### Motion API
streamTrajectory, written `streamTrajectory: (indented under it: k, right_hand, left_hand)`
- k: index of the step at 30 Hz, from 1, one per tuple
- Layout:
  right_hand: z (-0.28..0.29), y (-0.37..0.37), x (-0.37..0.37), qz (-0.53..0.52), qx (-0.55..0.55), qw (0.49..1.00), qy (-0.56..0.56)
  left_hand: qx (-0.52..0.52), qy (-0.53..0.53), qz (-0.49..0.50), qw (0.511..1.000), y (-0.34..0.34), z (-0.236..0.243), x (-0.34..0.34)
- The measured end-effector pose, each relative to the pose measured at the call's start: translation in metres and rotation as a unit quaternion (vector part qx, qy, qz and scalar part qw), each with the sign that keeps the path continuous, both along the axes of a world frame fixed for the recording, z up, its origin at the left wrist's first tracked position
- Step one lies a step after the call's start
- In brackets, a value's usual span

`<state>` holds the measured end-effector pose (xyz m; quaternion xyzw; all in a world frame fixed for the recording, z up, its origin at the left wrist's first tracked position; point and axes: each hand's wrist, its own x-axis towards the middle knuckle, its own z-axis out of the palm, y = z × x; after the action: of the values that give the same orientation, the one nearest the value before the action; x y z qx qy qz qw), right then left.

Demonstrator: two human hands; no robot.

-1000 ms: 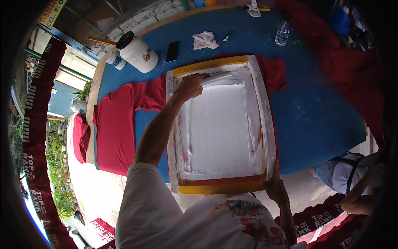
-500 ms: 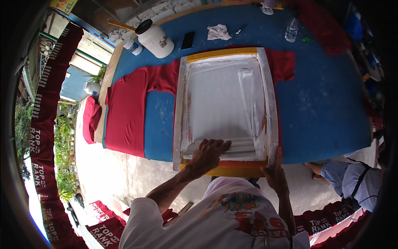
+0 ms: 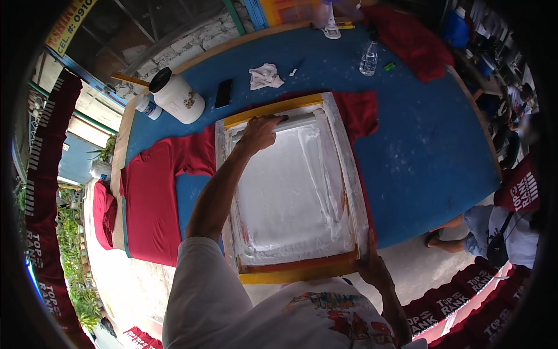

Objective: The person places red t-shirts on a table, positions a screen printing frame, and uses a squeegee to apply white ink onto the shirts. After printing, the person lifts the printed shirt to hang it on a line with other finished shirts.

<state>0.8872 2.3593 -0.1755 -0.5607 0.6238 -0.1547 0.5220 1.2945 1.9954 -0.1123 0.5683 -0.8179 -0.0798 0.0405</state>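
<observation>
A screen-printing frame [image 3: 338,139] lies on a red shirt [image 3: 359,113], whose sleeve shows past the frame's far right corner. White ink [image 3: 279,186] is spread over the mesh, with thicker ridges along the right side and the near end. My left hand [image 3: 259,135] is closed on a grey squeegee [image 3: 301,121] at the far end of the mesh. At the near right corner, my right hand [image 3: 373,267] grips the frame's outer edge; its fingers are partly hidden.
The frame rests on a blue table [image 3: 418,168]. Left of it lies another red shirt [image 3: 152,203]. Toward the back are a white jar [image 3: 179,99], a phone [image 3: 223,93], a crumpled cloth [image 3: 266,77] and a clear bottle [image 3: 368,58]. A person [image 3: 511,232] is at the right.
My left hand has moved the squeegee from the near end of the mesh to the far end. My right hand stays at the near right corner. The view has shifted.
</observation>
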Motion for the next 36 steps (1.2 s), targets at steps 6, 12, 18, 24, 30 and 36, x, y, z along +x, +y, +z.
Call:
streamTrajectory:
  k: [6, 12, 18, 24, 30, 36]
  right_hand:
    - [-0.002, 0.001, 0.002, -0.004, -0.045, 0.999, -0.018]
    - [0.009, 0.0, 0.001, -0.001, -0.016, 0.999, -0.029]
    - [0.001, 0.001, 0.002, -0.003, -0.047, 0.997, -0.067]
    - [0.002, 0.003, 0.0, 0.014, -0.062, 0.998, -0.023]
    - [-0.012, 0.003, 0.0, 0.036, -0.158, 0.986, -0.024]
    - [0.002, -0.006, -0.01, 0.047, -0.044, 0.997, 0.039]
  left_hand:
    - [-0.015, 0.009, -0.039, 0.999, 0.016, -0.02, -0.001]
    - [-0.05, 0.002, -0.066, 0.997, 0.165, -0.03, -0.03]
    - [-0.036, 0.081, -0.038, 0.995, 0.33, -0.023, -0.075]
    - [-0.053, 0.094, -0.017, 0.994, 0.389, -0.023, -0.097]
    - [-0.043, 0.138, -0.039, 0.989, 0.399, -0.031, -0.093]
    - [-0.036, 0.165, -0.034, 0.985, 0.403, -0.031, -0.095]
